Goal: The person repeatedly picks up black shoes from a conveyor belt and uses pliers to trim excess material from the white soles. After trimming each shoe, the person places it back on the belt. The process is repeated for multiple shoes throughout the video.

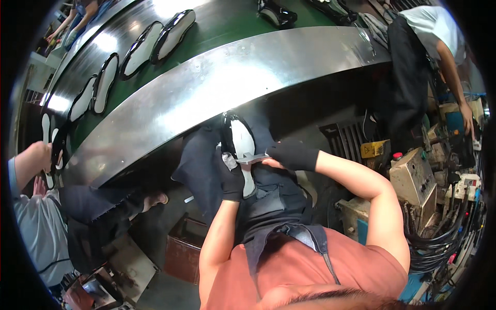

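Observation:
A glossy black shoe [227,125] with a white sole facing up rests on my lap, its length pointing away from me. My left hand [231,178], in a black fingerless glove, is closed around its left side near the middle. My right hand [290,156], also gloved in black, grips a grey metal hand tool [249,158] whose head lies over the white sole at the shoe's waist. The tool's exact kind is hard to make out. Fingers of the right hand are partly hidden behind the tool and glove.
Beyond my lap runs a steel-edged bench [217,77] with a green belt [206,36]. On it lie several similar shoes [173,36]. Co-workers sit at left [39,222] and right [408,57]. A control box [413,178] and cables [434,253] stand at right; a brown crate [183,250] is on the floor.

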Demonstrator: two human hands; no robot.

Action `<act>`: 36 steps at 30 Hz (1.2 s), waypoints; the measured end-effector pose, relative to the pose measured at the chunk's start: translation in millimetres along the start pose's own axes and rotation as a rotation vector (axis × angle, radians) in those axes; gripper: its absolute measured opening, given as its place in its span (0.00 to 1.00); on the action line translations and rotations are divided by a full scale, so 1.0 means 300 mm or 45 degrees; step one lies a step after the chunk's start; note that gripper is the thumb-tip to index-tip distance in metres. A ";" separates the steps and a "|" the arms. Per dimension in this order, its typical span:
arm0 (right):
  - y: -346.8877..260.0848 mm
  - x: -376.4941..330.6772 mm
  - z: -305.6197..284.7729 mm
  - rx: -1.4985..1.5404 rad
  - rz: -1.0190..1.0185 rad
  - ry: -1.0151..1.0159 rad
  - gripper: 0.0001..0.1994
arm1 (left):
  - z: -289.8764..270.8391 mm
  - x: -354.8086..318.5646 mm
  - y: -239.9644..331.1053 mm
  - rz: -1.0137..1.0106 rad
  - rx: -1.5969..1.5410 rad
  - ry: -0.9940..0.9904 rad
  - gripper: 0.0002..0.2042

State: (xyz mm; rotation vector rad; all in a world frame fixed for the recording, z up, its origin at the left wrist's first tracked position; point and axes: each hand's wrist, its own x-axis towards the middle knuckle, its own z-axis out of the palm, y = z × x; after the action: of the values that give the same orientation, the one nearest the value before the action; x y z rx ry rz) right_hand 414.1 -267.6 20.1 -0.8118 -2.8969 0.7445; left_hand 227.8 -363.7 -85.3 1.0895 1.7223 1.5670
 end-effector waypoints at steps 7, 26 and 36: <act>-0.195 0.021 -0.167 -0.286 -0.158 -0.401 0.19 | -0.085 0.019 -0.081 -0.002 -0.073 -0.195 0.27; -0.201 0.065 -0.128 0.138 -0.591 0.016 0.24 | -0.088 0.003 0.044 -0.283 -0.308 -0.460 0.32; -0.089 -0.187 0.134 0.883 0.637 -0.047 0.21 | -0.212 0.006 0.007 -0.485 -0.380 -0.765 0.41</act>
State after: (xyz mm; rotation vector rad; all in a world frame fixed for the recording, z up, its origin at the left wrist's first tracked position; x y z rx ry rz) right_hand 443.1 -333.2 1.7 -1.3963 -2.1748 1.6702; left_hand 174.1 -395.5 -73.1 0.8927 1.1588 1.0681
